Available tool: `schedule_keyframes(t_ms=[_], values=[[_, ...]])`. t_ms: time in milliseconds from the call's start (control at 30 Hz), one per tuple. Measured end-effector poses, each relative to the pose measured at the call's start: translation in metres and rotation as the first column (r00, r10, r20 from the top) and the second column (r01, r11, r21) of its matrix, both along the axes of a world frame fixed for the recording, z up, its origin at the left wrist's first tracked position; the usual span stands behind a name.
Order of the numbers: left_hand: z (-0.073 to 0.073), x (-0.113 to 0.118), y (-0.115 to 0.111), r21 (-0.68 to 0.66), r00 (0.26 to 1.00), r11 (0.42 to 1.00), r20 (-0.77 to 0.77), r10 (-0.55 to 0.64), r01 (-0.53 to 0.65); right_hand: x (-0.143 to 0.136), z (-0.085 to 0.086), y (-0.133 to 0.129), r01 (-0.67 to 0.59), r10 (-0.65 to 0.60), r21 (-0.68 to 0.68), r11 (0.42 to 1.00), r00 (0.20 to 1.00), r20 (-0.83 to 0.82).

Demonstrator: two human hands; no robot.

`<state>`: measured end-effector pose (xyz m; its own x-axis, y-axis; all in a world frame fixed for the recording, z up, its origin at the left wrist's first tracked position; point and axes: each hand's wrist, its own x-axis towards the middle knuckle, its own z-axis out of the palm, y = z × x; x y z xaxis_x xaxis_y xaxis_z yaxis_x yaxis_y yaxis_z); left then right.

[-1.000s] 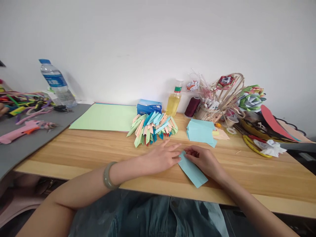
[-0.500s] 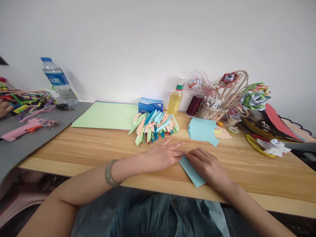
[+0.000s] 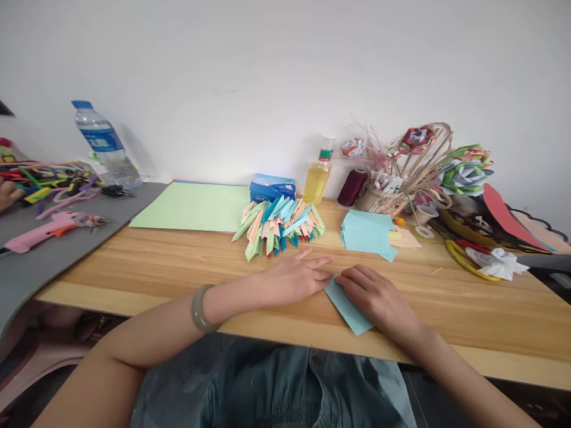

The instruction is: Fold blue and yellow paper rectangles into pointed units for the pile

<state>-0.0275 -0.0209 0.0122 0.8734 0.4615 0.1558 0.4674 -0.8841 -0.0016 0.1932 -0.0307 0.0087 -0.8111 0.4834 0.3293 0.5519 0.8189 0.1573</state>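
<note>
Blue paper (image 3: pixel 348 308) is best steadied by the spread left hand (image 3: pixel 297 282), pressed evenly by the right hand (image 3: pixel 373 294) (whether pinching, unclear).

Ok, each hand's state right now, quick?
Left hand: open, fingers spread, fingertips at the far end of the light-blue paper.
Right hand: fingers bent over that paper; pinching or only pressing, cannot tell.

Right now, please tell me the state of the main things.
Left hand: fingers spread
Right hand: fingers bent
Blue strip: partly covered by right hand
Blue sheets: stacked
Folded papers: heaped
Green sheet: flat
Water bottle: capped
Yellow-liquid bottle: partly filled
Pink tool: lying down
</note>
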Motion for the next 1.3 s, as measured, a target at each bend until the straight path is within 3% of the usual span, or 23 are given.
schedule_keyframes(t_ms=[200,433,633,833,967,1067,1167,1300], values=[[0.003,0.001,0.002,-0.017,1.000,1.000,-0.021,0.006,-0.006,0.005,-0.006,0.003,0.033,-0.041,-0.075,0.997,0.993,-0.107],[-0.004,0.002,0.003,0.043,1.000,0.999,-0.003,-0.005,0.005,0.010,0.001,0.004,0.012,-0.015,-0.080,0.997,1.000,-0.025],[-0.001,0.000,0.002,-0.006,1.000,1.000,0.003,-0.021,0.021,0.029,0.006,0.002,-0.037,0.038,-0.120,0.992,0.999,0.002],[0.004,-0.002,0.004,-0.089,1.000,0.996,-0.003,-0.030,0.029,0.050,0.004,-0.011,0.026,-0.097,-0.355,0.935,0.978,-0.184],[0.002,-0.004,0.008,-0.078,0.999,0.996,0.013,-0.044,0.044,0.047,0.007,-0.017,-0.060,-0.044,-0.480,0.875,0.978,-0.203],[0.001,-0.004,0.009,-0.038,0.999,0.999,0.043,0.003,-0.001,0.037,0.004,-0.019,-0.086,-0.013,-0.410,0.908,0.972,-0.234],[0.001,-0.001,0.008,0.048,0.990,0.998,0.138,0.030,-0.037,0.026,-0.002,-0.020,0.030,-0.091,-0.253,0.967,0.969,-0.232],[-0.002,0.004,0.002,0.149,0.975,0.989,0.215,-0.050,0.018,0.013,-0.006,-0.014,0.171,-0.216,-0.202,0.964,0.950,-0.225]])
